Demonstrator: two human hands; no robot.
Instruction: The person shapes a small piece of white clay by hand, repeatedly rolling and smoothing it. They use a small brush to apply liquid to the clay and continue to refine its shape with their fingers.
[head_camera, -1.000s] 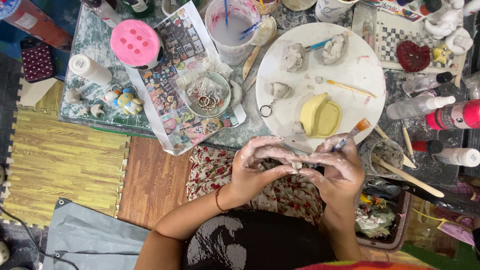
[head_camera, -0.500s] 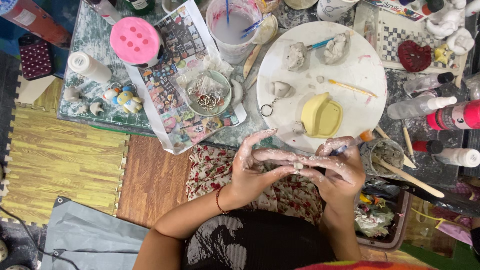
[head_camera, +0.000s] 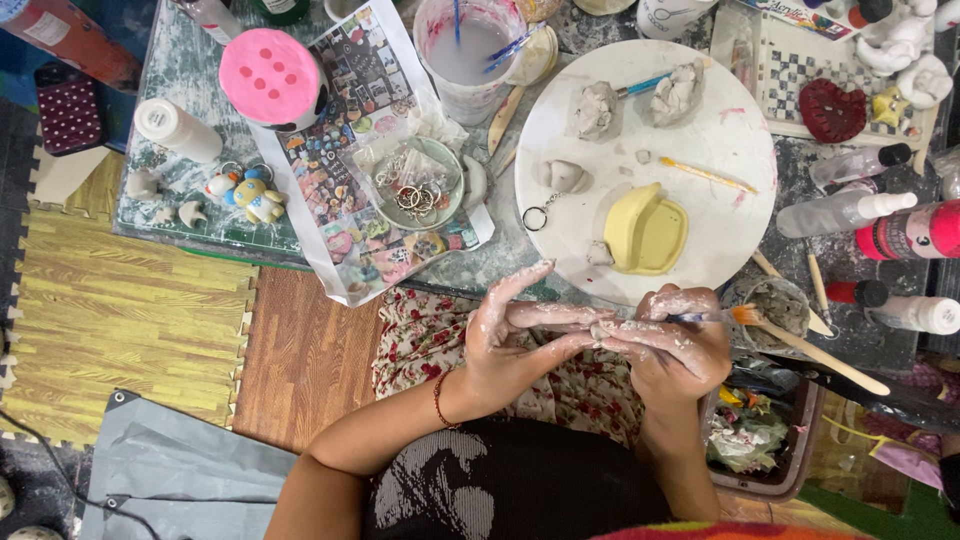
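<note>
Left hand: the left hand (head_camera: 515, 335) is smeared with pale clay, its fingers stretched toward 3 o'clock and pinching a small clay lump (head_camera: 603, 329) where it meets the other hand.
Right hand: the right hand (head_camera: 668, 345) is just as clay-coated, curled narrow, its fingertips on the same lump; a paintbrush (head_camera: 718, 317) with an orange-tipped head is tucked between its fingers, pointing to 3 o'clock.
Clay lump: small and grey-white, held between both hands above the lap, largely hidden by fingers.
Lap: a floral cloth (head_camera: 425, 335) lies beneath the hands.
12 o'clock of the hands: a round white board (head_camera: 730, 190) carrying a yellow mould (head_camera: 645, 232), two grey clay lumps, a small clay piece on a key ring (head_camera: 560, 180) and a thin stick.
Farther at 12 o'clock: a cup of purplish water (head_camera: 465, 55) with brushes standing in it.
3 o'clock: a small pot of grey slip (head_camera: 782, 305) with a wooden stick (head_camera: 825, 355) just beside it, and squeeze bottles beyond.
10 o'clock: a glass bowl of metal rings (head_camera: 415, 195) on a printed sheet, then a pink lid (head_camera: 270, 75).
</note>
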